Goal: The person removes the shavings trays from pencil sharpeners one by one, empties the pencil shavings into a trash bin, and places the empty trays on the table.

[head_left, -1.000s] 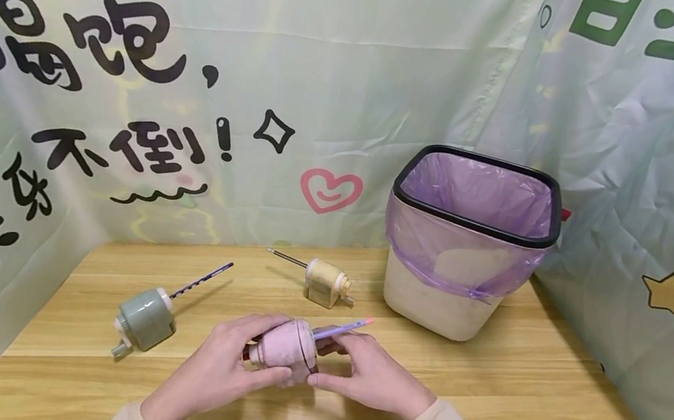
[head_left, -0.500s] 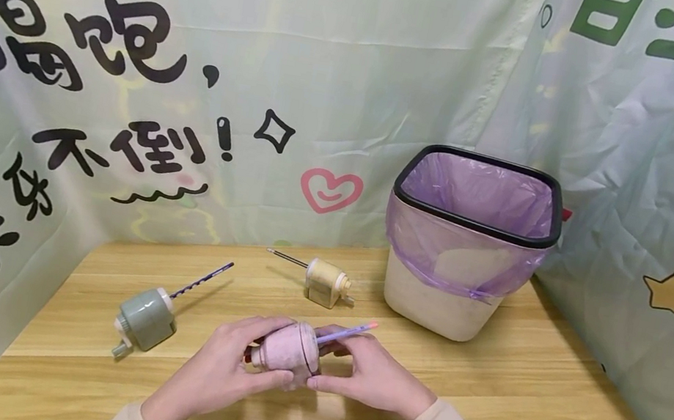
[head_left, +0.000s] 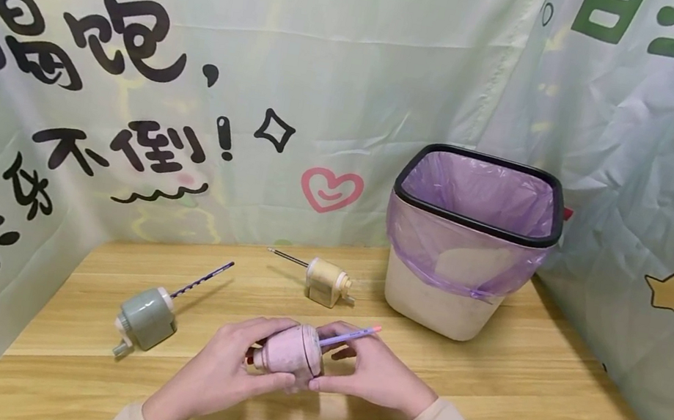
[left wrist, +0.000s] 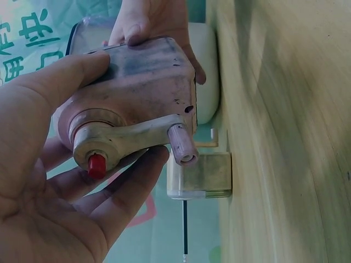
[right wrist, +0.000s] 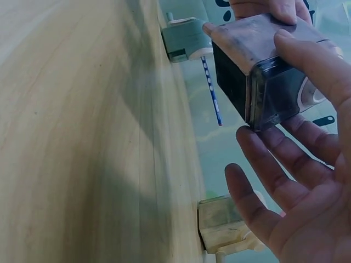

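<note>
Above the table, both hands hold a pink crank pencil sharpener (head_left: 289,351) tilted, with a purple pencil (head_left: 349,336) sticking out of its front. My left hand (head_left: 231,360) grips its rear half, thumb on one side and fingers on the other. In the left wrist view its crank handle (left wrist: 134,137) and a red knob (left wrist: 97,165) face the camera. My right hand (head_left: 373,372) holds the front end between thumb and fingertips; the right wrist view shows the thumb (right wrist: 312,57) on the body and some fingers spread below. A dark clear shavings drawer (right wrist: 274,90) shows there.
A grey-green sharpener (head_left: 147,319) with a blue patterned pencil (head_left: 201,280) stands at left. Behind the hands is a yellow sharpener (head_left: 324,284) holding a dark pencil (head_left: 289,258). A bin (head_left: 442,298) with a purple liner stands back right. Printed cloth (head_left: 343,92) encloses the wooden table (head_left: 516,418).
The pink sharpener and its pencil have shifted slightly right and down. Behind the pencil, my right fingers have moved a little. The other sharpeners and the bin stay put.
</note>
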The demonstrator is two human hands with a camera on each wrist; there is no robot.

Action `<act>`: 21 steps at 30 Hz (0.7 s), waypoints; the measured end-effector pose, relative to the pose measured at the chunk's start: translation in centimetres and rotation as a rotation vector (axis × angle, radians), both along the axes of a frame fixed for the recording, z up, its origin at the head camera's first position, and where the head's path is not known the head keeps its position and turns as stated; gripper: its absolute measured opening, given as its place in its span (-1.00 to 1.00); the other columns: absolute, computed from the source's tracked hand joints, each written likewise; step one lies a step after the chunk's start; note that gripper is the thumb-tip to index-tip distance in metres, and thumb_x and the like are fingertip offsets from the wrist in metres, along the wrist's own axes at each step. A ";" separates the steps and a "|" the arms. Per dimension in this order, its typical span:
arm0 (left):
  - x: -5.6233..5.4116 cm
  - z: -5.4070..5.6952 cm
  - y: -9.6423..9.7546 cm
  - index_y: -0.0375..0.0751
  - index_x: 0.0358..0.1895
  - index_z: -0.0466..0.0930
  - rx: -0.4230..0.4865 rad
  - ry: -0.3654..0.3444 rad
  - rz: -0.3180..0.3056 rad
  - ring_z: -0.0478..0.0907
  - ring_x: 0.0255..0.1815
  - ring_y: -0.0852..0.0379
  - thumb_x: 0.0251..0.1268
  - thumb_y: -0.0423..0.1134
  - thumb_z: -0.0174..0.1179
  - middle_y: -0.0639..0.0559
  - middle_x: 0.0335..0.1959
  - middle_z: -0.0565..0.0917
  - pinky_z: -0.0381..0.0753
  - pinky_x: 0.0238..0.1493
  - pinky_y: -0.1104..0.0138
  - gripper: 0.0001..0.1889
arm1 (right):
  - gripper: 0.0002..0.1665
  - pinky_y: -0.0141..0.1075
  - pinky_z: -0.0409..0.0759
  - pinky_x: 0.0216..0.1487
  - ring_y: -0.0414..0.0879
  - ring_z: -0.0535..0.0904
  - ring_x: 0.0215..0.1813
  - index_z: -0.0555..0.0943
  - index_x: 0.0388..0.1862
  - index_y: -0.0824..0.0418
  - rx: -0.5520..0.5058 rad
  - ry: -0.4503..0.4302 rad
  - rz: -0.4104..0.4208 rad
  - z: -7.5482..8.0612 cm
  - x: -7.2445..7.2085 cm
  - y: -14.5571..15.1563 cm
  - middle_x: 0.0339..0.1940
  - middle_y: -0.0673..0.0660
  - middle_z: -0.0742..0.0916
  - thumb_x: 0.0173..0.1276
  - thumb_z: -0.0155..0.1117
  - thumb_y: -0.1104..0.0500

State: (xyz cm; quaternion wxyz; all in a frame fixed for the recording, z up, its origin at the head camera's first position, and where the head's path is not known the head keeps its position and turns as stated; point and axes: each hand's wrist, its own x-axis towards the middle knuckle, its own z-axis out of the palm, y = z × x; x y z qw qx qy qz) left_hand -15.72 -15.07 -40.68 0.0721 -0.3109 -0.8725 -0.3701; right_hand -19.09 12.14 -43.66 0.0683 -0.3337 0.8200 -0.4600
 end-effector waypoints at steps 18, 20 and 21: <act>0.1 -0.1 0.0 0.10 0.38 0.63 0.005 -0.038 -0.001 0.67 -0.05 0.32 0.24 0.17 0.55 0.20 0.11 0.78 0.74 -0.09 0.40 -0.34 | -0.34 -0.13 0.73 0.32 -0.25 0.69 0.19 0.65 0.31 -0.03 -0.014 0.005 0.006 0.0 0.1 0.2 0.19 -0.17 0.78 0.28 0.65 -0.13; 0.1 -0.1 0.0 0.09 0.38 0.63 0.005 -0.039 0.001 0.67 -0.06 0.33 0.24 0.17 0.55 0.20 0.10 0.78 0.73 -0.10 0.40 -0.34 | -0.34 -0.13 0.73 0.32 -0.26 0.69 0.18 0.65 0.31 -0.03 -0.007 0.011 0.006 0.0 0.0 0.2 0.19 -0.17 0.78 0.28 0.64 -0.14; 0.1 -0.1 0.0 0.09 0.38 0.63 0.003 -0.035 0.001 0.67 -0.06 0.33 0.24 0.18 0.55 0.20 0.11 0.78 0.73 -0.10 0.40 -0.34 | -0.33 -0.12 0.73 0.32 -0.26 0.69 0.18 0.65 0.31 -0.02 -0.004 0.013 0.006 0.0 0.0 0.2 0.19 -0.17 0.78 0.28 0.64 -0.15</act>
